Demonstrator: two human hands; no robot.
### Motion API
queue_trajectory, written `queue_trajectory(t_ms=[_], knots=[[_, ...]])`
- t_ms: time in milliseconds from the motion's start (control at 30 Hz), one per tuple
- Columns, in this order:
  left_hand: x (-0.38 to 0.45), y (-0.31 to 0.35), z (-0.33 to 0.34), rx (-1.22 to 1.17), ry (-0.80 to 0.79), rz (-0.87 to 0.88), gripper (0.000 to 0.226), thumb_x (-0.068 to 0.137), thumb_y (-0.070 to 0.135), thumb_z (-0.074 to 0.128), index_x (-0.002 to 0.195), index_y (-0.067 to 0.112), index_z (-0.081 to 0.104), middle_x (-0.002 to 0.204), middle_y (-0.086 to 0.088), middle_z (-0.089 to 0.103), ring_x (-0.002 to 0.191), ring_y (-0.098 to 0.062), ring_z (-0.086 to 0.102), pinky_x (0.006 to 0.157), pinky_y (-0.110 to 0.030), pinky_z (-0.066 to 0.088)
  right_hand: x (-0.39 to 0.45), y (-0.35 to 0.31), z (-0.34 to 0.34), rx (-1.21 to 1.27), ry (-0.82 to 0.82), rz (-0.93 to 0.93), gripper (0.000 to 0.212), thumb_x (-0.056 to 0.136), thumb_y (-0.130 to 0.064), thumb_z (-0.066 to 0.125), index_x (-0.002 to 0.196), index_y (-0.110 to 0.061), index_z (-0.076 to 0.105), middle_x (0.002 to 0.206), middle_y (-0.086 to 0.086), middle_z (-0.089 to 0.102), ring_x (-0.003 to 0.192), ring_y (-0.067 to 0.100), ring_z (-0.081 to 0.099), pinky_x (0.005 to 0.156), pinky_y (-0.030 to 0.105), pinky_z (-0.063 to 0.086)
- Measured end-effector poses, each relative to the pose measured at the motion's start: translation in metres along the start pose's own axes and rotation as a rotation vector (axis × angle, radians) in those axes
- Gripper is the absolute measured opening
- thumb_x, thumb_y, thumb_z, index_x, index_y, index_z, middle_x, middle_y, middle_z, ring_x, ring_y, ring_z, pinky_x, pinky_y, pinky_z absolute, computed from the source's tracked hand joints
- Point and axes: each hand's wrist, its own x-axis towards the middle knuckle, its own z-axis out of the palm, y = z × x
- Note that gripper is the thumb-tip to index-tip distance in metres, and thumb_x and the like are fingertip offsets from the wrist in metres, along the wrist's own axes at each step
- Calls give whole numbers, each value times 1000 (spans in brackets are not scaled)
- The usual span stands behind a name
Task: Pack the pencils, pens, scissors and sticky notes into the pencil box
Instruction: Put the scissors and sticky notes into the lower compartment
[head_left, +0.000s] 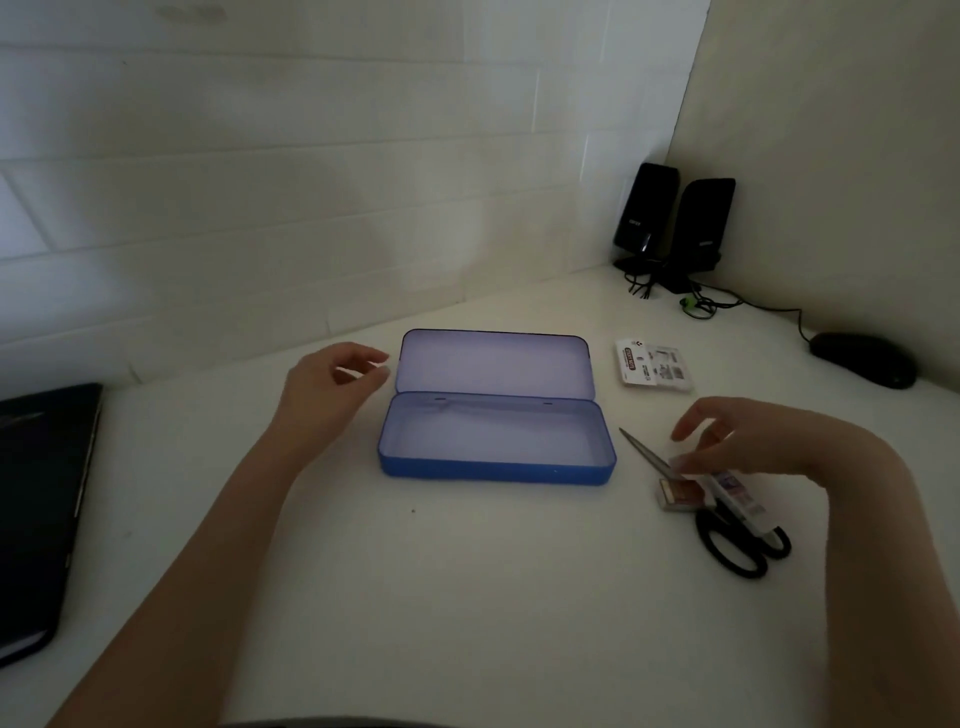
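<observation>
A blue pencil box (498, 470) lies open in the middle of the white table, lid back, nothing inside. My left hand (332, 387) hovers just left of the lid, fingers loosely apart, holding nothing. To the right of the box lie black-handled scissors (737, 545), blades pointing toward the box. A small orange-topped pad of sticky notes (678, 496) rests on them, beside a long white packet (737, 493). My right hand (753, 441) is over that packet, fingertips touching its near end; whether it grips it I cannot tell. A flat white packet (653, 365) lies behind.
A dark laptop or folder (41, 509) lies at the left table edge. Two black speakers (675, 223) with cables stand in the back corner by the wall. A black mouse (865, 358) sits at the far right.
</observation>
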Motion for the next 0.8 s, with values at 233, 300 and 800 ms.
queue_trajectory(t_ms=[233,300,800], knots=[[1,-11,20,-15,-75,-87,41,80,30,69,118,22,56,107,4,61,84,-10,60,73,-23,44,0,-7,3,-9,-3,-37,34,72,-43,74,100,-30,59,101,-1,61,87,11,60,80,28,50],[-2,-10,27,-8,-99,-63,41,79,24,70,117,22,56,106,5,61,78,-4,58,69,-20,44,-1,-14,5,-41,-31,-48,35,73,-46,72,100,-30,59,99,-4,62,86,10,60,73,25,47],[-3,-12,30,49,-89,-29,29,82,5,59,106,21,61,97,0,62,70,-3,53,61,-14,39,13,-59,45,-312,515,-159,20,84,-30,57,89,-11,62,89,7,57,74,24,52,65,28,40]])
